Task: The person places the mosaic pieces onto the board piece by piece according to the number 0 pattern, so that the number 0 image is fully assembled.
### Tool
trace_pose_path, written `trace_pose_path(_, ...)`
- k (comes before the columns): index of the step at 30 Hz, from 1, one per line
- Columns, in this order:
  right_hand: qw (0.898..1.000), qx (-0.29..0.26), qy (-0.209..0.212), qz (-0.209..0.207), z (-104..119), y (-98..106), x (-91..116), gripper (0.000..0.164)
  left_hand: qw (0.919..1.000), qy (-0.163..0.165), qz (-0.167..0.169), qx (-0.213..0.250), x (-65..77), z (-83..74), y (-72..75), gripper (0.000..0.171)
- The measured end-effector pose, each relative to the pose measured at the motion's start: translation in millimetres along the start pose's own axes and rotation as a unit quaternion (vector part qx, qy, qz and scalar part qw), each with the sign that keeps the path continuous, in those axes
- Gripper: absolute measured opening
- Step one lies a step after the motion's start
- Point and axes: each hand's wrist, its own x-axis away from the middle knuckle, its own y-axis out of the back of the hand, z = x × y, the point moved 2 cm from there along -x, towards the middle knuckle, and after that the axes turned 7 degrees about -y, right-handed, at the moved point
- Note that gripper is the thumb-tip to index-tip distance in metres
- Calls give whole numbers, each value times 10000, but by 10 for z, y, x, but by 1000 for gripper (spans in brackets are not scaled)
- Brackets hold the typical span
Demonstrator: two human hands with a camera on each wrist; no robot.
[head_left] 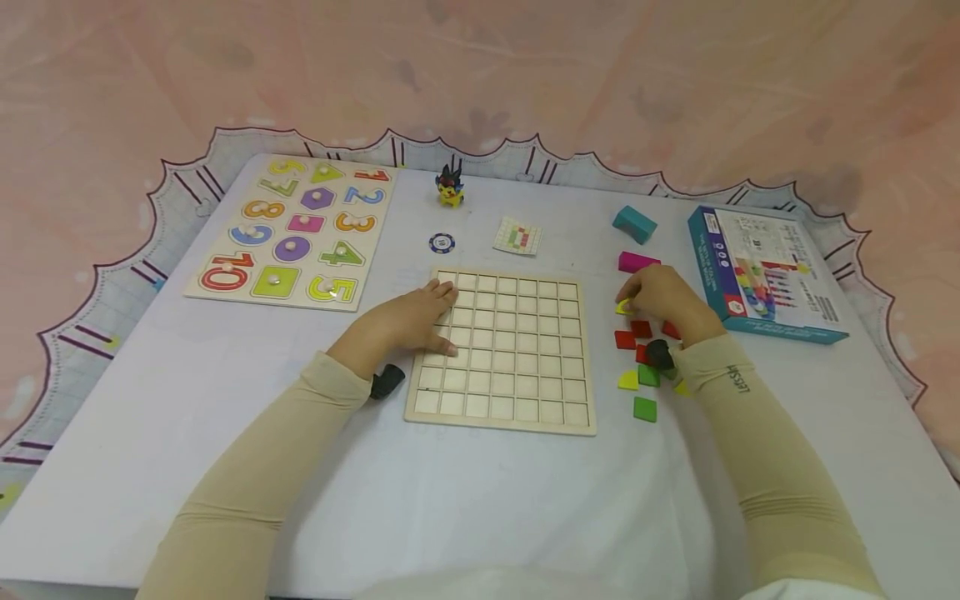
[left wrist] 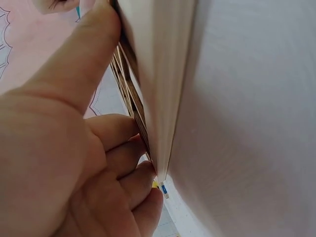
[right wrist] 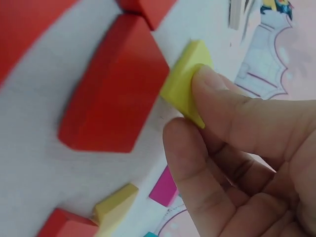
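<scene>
Our right hand (head_left: 667, 302) pinches a yellow tile (right wrist: 183, 84) between thumb and index finger, just beside the red tiles (head_left: 625, 340) and to the right of the wooden grid board (head_left: 517, 350). Our left hand (head_left: 408, 321) grasps nothing; it rests with fingers spread on the board's left side, thumb over the squares. To do this well, we judge that we should keep the pinch light and near the tile's edges, lift it straight up so it does not nudge the nearby red ones, and let the left hand bear down just enough that the board cannot slide. As for direction, in the right wrist view the yellow tile stands tilted, its visible length running from top to bottom and one sharp corner pointing down toward the index fingertip. The thumb covers much of it, so we cannot tell its full outline or true long axis; in the head view, only a sliver shows under the fingers.
</scene>
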Motion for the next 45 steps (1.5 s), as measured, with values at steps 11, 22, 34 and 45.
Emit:
trace_pose_path(11,9992,-238,304,-35,185,85,-54,18,10000,-18,22,-41,5,10,-6,97)
trace_pose_path(22,9957,-251,889,-1,657,-16,-152,15,9999,-57,79,-136,13,-10,14,97)
trace_pose_path(34,9895,-565,1316,207,1087,-287,-266,14,9999,-75,47,-47,18,-22,25,96)
trace_pose_path(45,9843,-474,1661,360,1414,-479,-327,11,10000,-7,33,66,18,-15,19,96)
